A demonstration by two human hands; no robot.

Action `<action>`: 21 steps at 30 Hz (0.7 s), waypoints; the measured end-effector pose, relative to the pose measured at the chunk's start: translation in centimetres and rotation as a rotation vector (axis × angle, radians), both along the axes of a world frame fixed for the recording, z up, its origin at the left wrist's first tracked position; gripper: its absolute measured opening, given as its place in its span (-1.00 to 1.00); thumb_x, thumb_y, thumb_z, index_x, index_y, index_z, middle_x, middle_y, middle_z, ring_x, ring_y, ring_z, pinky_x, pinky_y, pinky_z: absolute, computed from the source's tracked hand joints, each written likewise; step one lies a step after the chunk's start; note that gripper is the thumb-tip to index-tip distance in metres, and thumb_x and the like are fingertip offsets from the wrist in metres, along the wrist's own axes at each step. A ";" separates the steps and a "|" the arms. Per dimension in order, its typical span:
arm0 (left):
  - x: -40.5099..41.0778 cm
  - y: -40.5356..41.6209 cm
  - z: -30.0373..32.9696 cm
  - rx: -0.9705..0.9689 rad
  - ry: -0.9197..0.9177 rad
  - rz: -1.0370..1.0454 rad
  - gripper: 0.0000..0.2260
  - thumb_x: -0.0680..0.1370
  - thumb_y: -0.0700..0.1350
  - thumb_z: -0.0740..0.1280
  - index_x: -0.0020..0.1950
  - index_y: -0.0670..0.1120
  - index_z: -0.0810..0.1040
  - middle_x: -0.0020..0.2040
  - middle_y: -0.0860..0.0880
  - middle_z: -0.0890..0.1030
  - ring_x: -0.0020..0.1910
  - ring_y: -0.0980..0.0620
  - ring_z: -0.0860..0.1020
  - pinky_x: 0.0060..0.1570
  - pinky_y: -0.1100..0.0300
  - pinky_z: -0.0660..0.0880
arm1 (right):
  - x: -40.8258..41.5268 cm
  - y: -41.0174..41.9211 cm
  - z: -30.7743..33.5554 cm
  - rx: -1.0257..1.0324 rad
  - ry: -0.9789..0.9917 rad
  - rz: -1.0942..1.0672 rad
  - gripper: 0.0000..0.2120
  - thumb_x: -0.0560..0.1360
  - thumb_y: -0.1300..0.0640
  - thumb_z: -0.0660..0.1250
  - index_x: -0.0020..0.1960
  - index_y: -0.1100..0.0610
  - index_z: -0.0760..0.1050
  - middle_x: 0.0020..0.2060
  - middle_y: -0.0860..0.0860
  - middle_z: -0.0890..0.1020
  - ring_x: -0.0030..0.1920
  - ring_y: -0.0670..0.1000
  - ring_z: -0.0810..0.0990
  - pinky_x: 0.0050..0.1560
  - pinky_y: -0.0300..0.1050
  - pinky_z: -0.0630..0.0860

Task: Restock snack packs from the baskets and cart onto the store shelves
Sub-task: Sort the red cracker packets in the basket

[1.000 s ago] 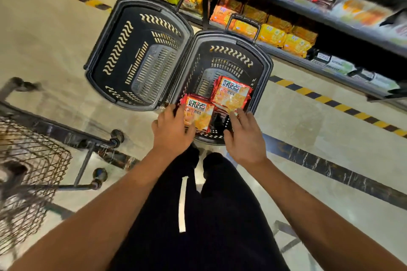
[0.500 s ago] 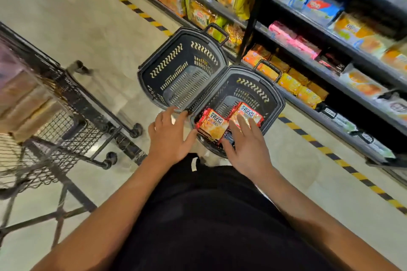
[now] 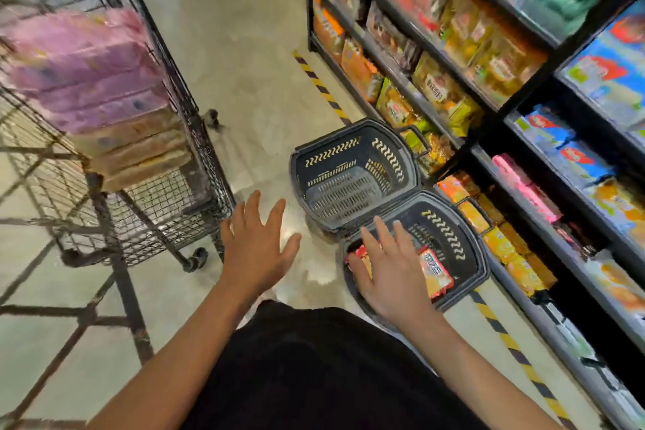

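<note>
Restocking incomplete. 2 snack packs (image 3: 434, 270) remain in the near basket (image 3: 467, 248); the far basket (image 3: 349, 181) holds nothing visible. The cart (image 3: 146, 206) carries stacked packs (image 3: 87, 80). Left hand (image 3: 256, 248) and right hand (image 3: 391, 272): grip spread, holding nothing. Shelves (image 3: 523, 164) look well filled.

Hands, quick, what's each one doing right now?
Left hand: open, fingers spread, holding nothing.
Right hand: open, fingers straight over the snack packs, gripping nothing.
</note>
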State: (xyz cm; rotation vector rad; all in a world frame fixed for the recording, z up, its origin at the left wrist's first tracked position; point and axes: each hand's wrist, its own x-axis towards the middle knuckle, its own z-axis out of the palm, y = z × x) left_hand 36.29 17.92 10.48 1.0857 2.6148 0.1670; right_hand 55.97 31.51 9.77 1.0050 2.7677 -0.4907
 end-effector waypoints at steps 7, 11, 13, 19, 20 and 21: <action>-7.9 -5.9 0.6 0.018 0.043 0.159 -0.41 0.58 0.27 0.21 0.56 0.05 0.35 0.57 -0.25 0.24 0.53 -0.33 0.22 0.39 -0.37 0.23 | -10.9 -2.6 0.7 0.037 0.029 0.165 -0.38 0.66 -0.24 0.04 0.53 0.12 0.41 0.55 0.18 0.36 0.55 0.37 0.25 0.51 0.29 0.26; -12.0 -9.0 0.5 0.050 0.067 0.213 -0.40 0.52 0.26 0.15 0.44 -0.04 0.52 0.46 -0.33 0.40 0.41 -0.39 0.38 0.25 -0.39 0.37 | -16.5 -4.3 1.1 0.050 0.062 0.193 -0.36 0.65 -0.26 -0.01 0.51 0.13 0.44 0.53 0.19 0.39 0.53 0.38 0.29 0.50 0.31 0.29; -13.9 -10.3 0.7 0.065 0.076 0.239 -0.39 0.52 0.28 0.13 0.43 -0.04 0.52 0.45 -0.33 0.40 0.41 -0.39 0.39 0.25 -0.39 0.37 | -19.0 -5.0 1.0 0.041 0.059 0.214 -0.34 0.66 -0.26 -0.04 0.53 0.13 0.41 0.55 0.18 0.37 0.56 0.35 0.24 0.54 0.29 0.24; -18.7 -13.2 0.3 0.079 0.096 0.287 -0.39 0.54 0.27 0.13 0.45 -0.06 0.50 0.46 -0.36 0.39 0.41 -0.43 0.37 0.24 -0.44 0.35 | -25.1 -7.2 1.5 0.044 0.103 0.234 -0.36 0.66 -0.27 -0.02 0.52 0.12 0.43 0.53 0.17 0.40 0.56 0.34 0.24 0.53 0.26 0.23; -19.4 -13.3 0.3 0.076 0.098 0.299 -0.40 0.54 0.27 0.15 0.46 -0.05 0.49 0.46 -0.36 0.39 0.42 -0.43 0.37 0.24 -0.44 0.35 | -25.9 -7.3 1.6 0.032 0.112 0.232 -0.35 0.65 -0.27 -0.03 0.52 0.12 0.43 0.54 0.16 0.39 0.57 0.33 0.22 0.53 0.25 0.22; -20.1 -13.3 0.3 0.076 0.100 0.315 -0.40 0.54 0.27 0.16 0.47 -0.03 0.47 0.47 -0.34 0.38 0.43 -0.43 0.36 0.26 -0.44 0.34 | -26.6 -7.4 1.7 0.019 0.115 0.231 -0.33 0.65 -0.28 -0.05 0.53 0.12 0.41 0.56 0.15 0.36 0.59 0.32 0.19 0.55 0.23 0.18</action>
